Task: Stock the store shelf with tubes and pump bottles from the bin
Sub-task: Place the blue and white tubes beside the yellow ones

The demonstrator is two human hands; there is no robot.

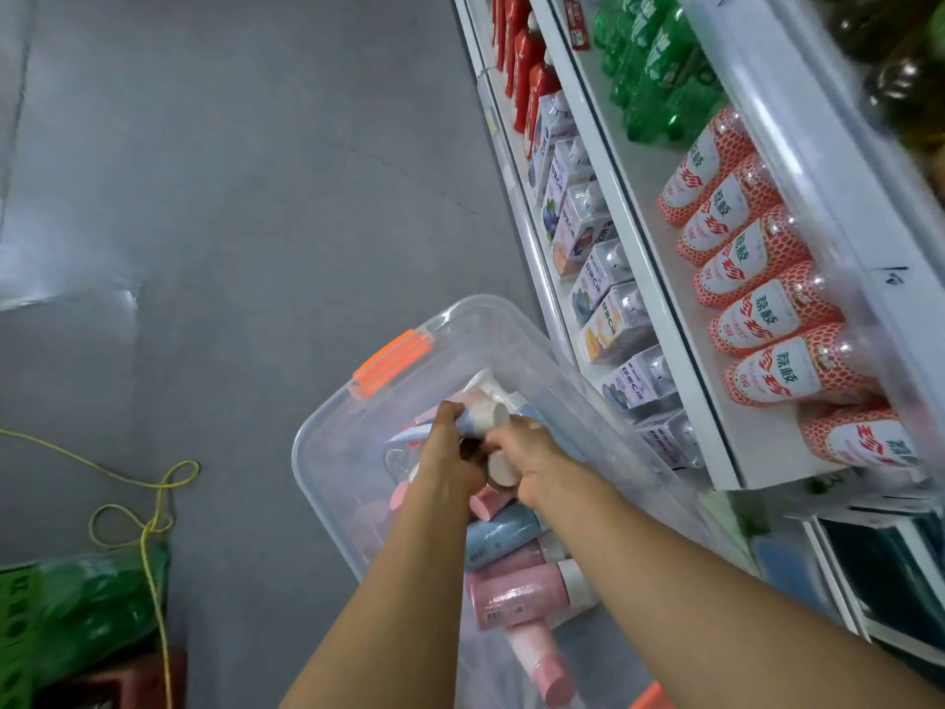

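Tubes in bin, left of shelf

A grey concrete floor fills the left of the view, with a thin crack running across it. A yellow cord loops over the floor at the lower left and trails down past a green plastic bag. Beside the bag, at the frame's edge, lies a green crate. Below them sits something dark red, too blurred to tell what it is.
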